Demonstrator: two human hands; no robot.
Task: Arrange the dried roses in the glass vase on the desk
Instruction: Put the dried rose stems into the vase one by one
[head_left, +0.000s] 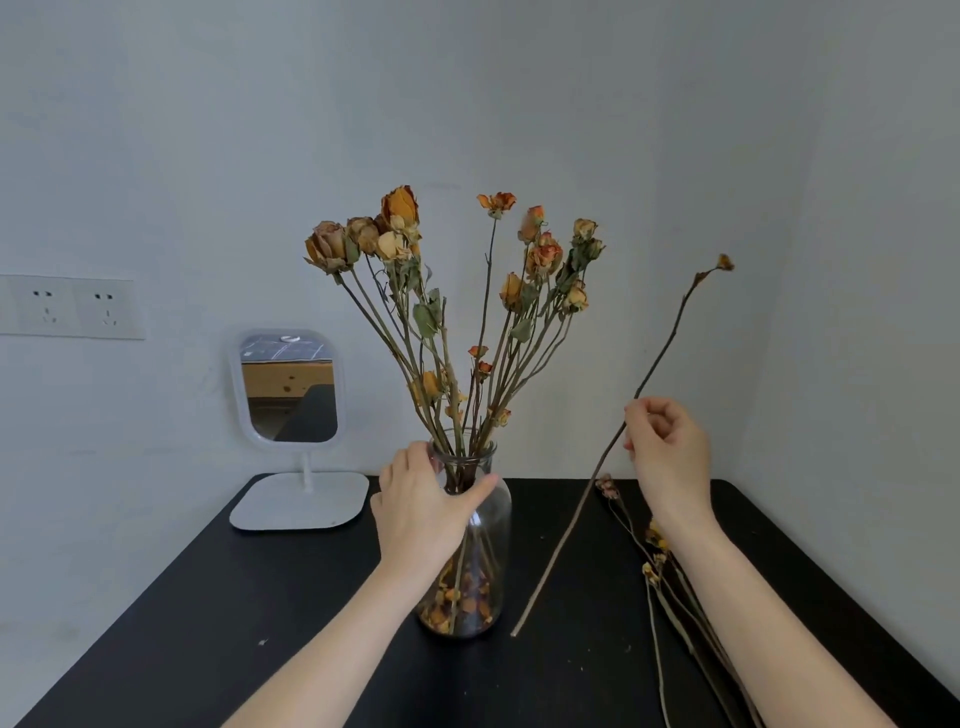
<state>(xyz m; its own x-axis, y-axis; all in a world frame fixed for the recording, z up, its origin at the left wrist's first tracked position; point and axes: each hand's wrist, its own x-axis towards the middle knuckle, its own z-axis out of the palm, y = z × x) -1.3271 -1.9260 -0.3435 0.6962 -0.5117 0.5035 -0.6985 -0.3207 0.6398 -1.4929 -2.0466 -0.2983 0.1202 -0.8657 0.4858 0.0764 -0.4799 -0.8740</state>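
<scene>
A clear glass vase (491, 525) stands on the black desk (260, 613), holding several dried roses (447, 270) with fallen petals at its bottom. My left hand (421, 512) grips the vase's neck, thumb across the front. My right hand (667, 449) pinches a long thin dried stem (566, 525) to the right of the vase. The stem is tilted, its small withered bud (725, 262) up right and its cut end low near the desk top.
Several more dried stems (660, 587) lie on the desk under my right forearm. A white standing mirror (291, 395) sits at the desk's back left corner. Wall sockets (72, 306) are on the left wall. Walls close the desk in behind and at right.
</scene>
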